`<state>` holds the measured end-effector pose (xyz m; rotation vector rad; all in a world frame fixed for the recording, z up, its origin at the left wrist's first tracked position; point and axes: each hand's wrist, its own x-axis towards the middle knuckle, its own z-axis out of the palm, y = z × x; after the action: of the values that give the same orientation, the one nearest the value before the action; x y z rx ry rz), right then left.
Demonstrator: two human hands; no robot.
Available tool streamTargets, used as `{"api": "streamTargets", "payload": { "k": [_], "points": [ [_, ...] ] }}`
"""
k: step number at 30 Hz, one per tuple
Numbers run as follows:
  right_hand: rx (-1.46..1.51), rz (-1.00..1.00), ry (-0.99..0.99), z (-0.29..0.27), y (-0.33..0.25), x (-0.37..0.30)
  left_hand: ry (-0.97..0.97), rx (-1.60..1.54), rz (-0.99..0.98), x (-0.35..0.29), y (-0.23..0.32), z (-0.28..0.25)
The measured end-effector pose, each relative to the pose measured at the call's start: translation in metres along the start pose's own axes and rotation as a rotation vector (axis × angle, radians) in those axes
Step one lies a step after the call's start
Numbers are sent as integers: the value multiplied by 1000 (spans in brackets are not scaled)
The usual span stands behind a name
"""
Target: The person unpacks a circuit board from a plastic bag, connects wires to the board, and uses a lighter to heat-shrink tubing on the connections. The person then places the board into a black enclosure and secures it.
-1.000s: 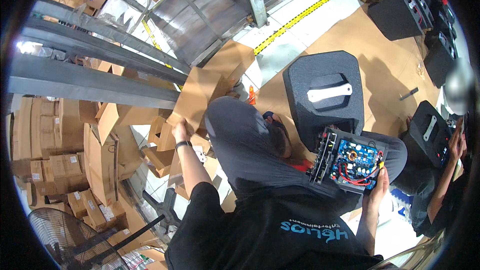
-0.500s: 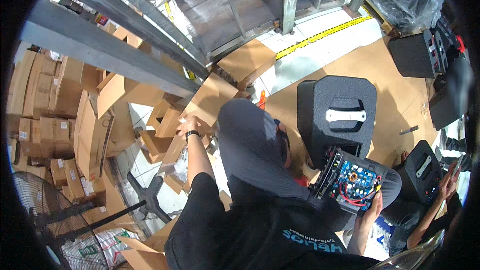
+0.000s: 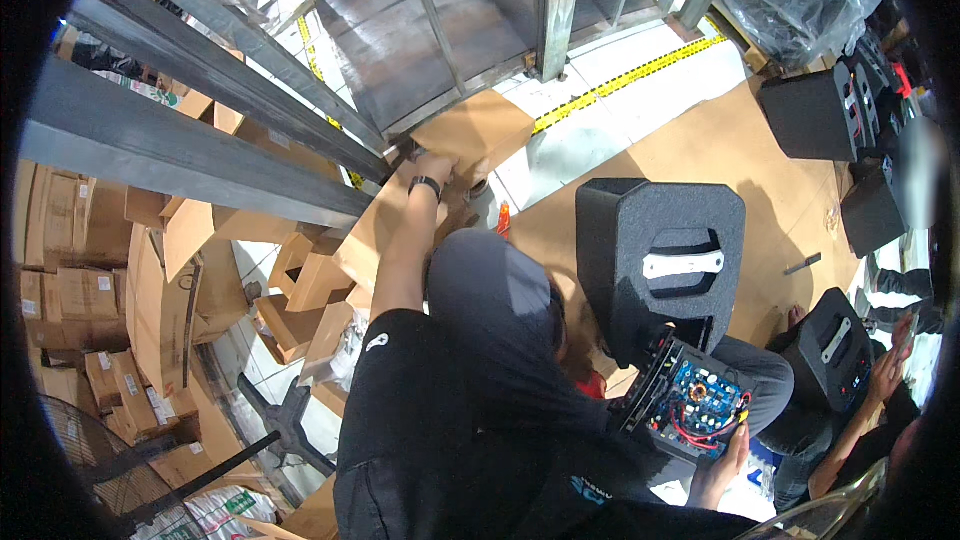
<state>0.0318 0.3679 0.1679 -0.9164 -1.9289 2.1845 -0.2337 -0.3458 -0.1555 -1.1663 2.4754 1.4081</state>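
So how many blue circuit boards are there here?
1: the blue circuit board in the black unit held by the right hand. Others may be hidden inside the black cabinets.

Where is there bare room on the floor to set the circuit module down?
The brown floor sheet looks bare between the black cabinet and the yellow-black tape. Around the left hand it is crowded with cardboard boxes.
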Motion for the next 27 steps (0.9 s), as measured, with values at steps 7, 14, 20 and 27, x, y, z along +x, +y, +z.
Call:
{"api": "streamTargets", "payload": {
  "k": [7,14,20,27],
  "points": [
    [14,-46,-78,9,-5,4,56,-750,103,-78,101,-69],
    [58,-59,-198,15,-8,7,400,-962,221,-266,44,-181],
    [92,-130,-9,3,7,5,345,-772,-57,-285,-93,-140],
    [238,-240,-68,-17,22,-11,394,-1018,-122,-185,-217,-140]
  ]
}}
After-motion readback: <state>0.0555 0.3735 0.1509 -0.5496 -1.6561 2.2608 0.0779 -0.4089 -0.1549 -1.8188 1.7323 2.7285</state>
